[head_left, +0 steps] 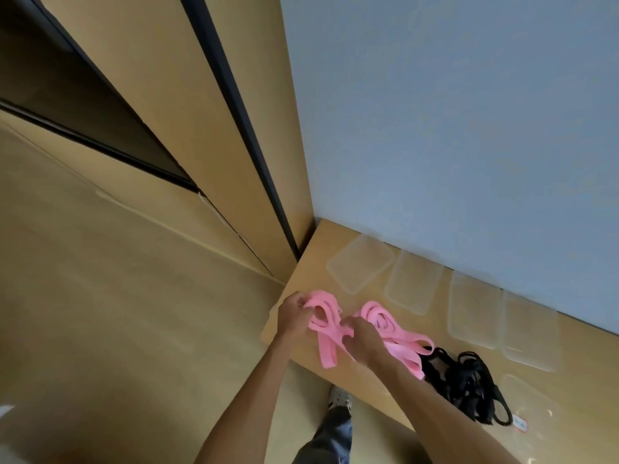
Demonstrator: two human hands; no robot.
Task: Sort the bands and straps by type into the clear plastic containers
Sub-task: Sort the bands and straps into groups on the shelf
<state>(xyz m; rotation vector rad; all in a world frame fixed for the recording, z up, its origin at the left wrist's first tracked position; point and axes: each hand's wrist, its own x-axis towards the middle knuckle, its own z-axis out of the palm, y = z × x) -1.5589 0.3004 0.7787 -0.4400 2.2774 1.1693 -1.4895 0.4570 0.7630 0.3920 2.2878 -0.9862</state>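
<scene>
Pink straps at the near left corner of the wooden table, both hands in them: left hand curled round one looped bunch, right hand pinching the next. Black bands heaped just right of the pink. Clear containers in a row beyond, along the blue wall. A shoe shows below the table edge.
</scene>
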